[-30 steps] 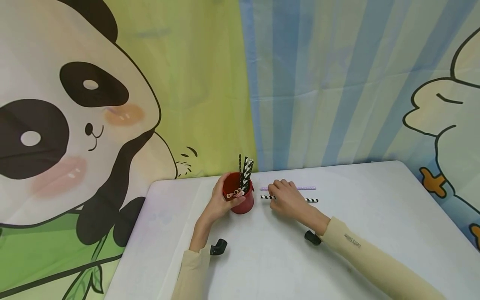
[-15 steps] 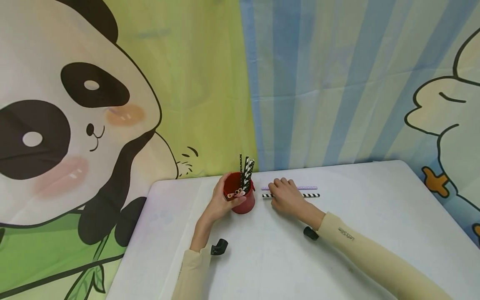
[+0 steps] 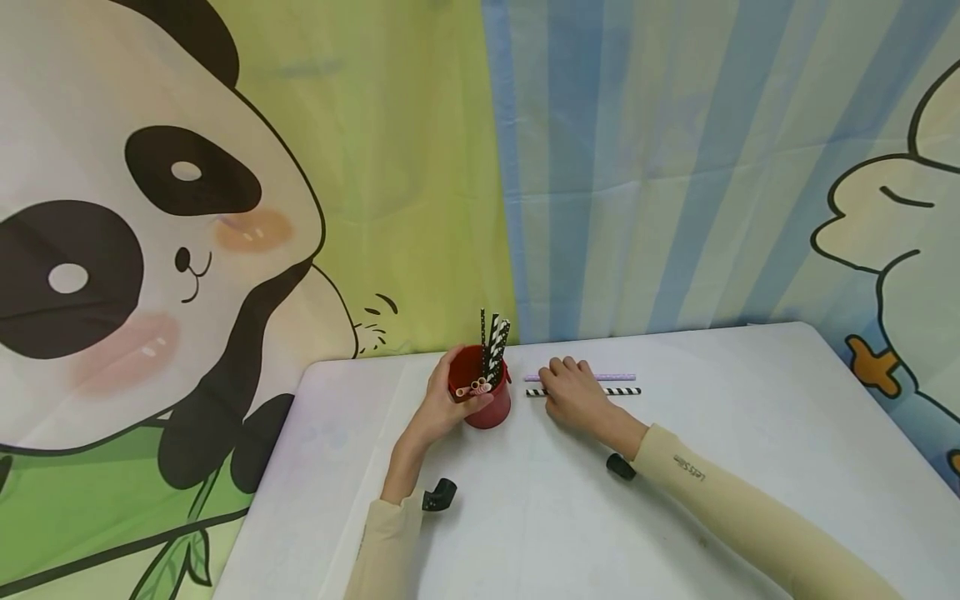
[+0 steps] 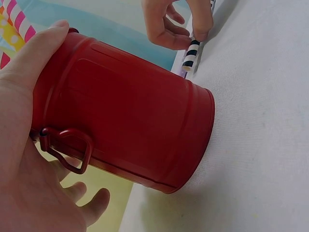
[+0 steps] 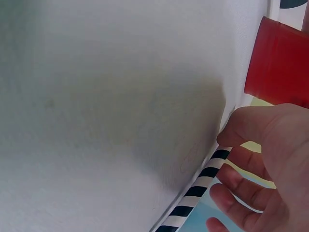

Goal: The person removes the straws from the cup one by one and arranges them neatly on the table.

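My left hand (image 3: 438, 408) grips a red bucket (image 3: 491, 412) round its side; the left wrist view shows the thumb (image 4: 46, 43) near its rim. Black-and-white straws (image 3: 497, 346) stand in the bucket, with pinkish ones leaning at the near rim. To its right, my right hand (image 3: 577, 398) pinches a black-and-white striped straw (image 3: 624, 391) lying crosswise on the white table; the right wrist view shows thumb and index finger on the striped straw (image 5: 195, 191). Just behind it lies a purple straw (image 3: 617, 377), partly hidden by the hand.
Black curved pieces are at each wrist, one by the left sleeve (image 3: 439, 495) and one by the right (image 3: 620, 467). The white table (image 3: 525, 533) ends at a cloth backdrop (image 3: 420, 208) with a panda and stripes.
The striped straw has shifted slightly away from me, nearer the purple straw, with my right hand on it. My left hand stays on the bucket.
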A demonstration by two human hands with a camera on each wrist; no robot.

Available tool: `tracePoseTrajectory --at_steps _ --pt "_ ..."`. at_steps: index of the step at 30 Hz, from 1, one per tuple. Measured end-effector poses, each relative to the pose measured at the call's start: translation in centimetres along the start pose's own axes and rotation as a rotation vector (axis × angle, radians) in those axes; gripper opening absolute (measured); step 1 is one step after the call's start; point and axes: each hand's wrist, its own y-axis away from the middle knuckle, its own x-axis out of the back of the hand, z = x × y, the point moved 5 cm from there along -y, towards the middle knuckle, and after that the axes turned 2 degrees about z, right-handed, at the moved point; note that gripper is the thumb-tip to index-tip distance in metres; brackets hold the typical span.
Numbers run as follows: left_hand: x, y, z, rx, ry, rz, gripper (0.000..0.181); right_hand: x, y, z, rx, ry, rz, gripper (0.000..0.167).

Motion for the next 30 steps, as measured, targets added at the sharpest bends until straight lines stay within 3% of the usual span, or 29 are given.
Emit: tracePoseTrajectory --at_steps 9,30 --pt "-0.05 0.03 -0.08 0.027 -0.009 -0.002 0.1 -0.32 -0.14 -0.06 -0.008 0.001 -0.023 0.01" --pt "-0.03 0.01 -0.02 0.015 -0.005 -0.001 0.098 -0.34 -0.13 -0.06 -0.006 0.001 -0.003 0.009"
